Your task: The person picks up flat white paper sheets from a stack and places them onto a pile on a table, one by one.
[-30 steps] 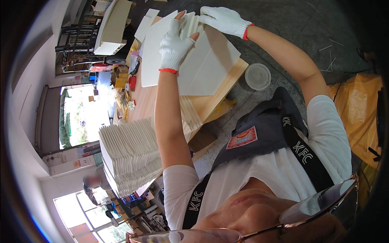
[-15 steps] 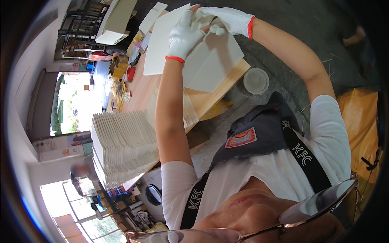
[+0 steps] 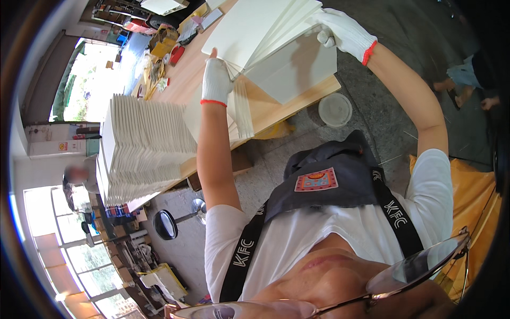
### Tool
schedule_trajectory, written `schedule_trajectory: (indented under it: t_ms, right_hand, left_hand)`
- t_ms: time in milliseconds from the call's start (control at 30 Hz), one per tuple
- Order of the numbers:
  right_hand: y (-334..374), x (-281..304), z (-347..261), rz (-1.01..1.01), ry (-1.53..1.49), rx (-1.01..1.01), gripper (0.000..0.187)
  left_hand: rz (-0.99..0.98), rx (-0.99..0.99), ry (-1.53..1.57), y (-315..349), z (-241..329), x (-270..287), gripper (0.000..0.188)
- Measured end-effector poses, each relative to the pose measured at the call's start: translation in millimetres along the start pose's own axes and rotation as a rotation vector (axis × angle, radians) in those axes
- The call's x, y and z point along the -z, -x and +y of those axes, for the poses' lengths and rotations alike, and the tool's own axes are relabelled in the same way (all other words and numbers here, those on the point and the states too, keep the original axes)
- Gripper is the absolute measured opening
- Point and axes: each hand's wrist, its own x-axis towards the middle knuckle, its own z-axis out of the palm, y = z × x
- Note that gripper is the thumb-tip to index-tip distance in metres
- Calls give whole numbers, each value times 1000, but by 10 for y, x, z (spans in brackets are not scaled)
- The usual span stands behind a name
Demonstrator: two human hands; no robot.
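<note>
Several stiff white sheets (image 3: 260, 26) are fanned out between my two hands above the wooden table (image 3: 186, 66). My left hand (image 3: 217, 80), in a white knit glove with a red cuff, grips their near left corner, its bare thumb sticking up. At their right edge my right hand (image 3: 346, 33), gloved the same way, is closed round the edge; its fingertips are partly hidden. Below them lies another white sheet (image 3: 289, 74) near the table's front edge, with a shadow across it. A smaller fan of white sheets (image 3: 243, 109) rests beside my left forearm.
A tall stack of folded white sheets (image 3: 149, 149) stands at the left of the table. Tape and yellow boxes (image 3: 163, 41) lie farther back. On the floor sits a round pale lid or tub (image 3: 335, 110). A person (image 3: 79, 186) is at far left; another person's legs (image 3: 462, 80) show at right.
My hands have moved apart, the left one nearer and the right one rightward. The sheets between them have spread into a fan. The view has shifted, and a person's legs show more at right.
</note>
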Motion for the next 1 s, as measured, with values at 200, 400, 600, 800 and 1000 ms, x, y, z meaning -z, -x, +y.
schedule_trajectory:
  t_ms: [200, 400, 600, 800, 1000]
  right_hand:
    - [-34, -51, 63, -3, 58, 68, 29]
    - [-45, -410, -97, -86, 7, 144, 24]
    - [-142, -1388, 197, -295, 107, 375, 30]
    - [286, -2622, 1371, -262, 306, 193, 62]
    - [-55, -2718, 2006, -300, 388, -260, 65]
  left_hand:
    - [-57, -14, -159, -119, 29, 129, 40]
    - [-206, -242, 12, 207, 53, 504, 41]
    - [69, -394, 322, 910, -113, 1195, 47]
    - [266, -460, 489, 1069, -461, 1585, 44]
    - [648, -240, 698, 694, -1026, 1932, 34]
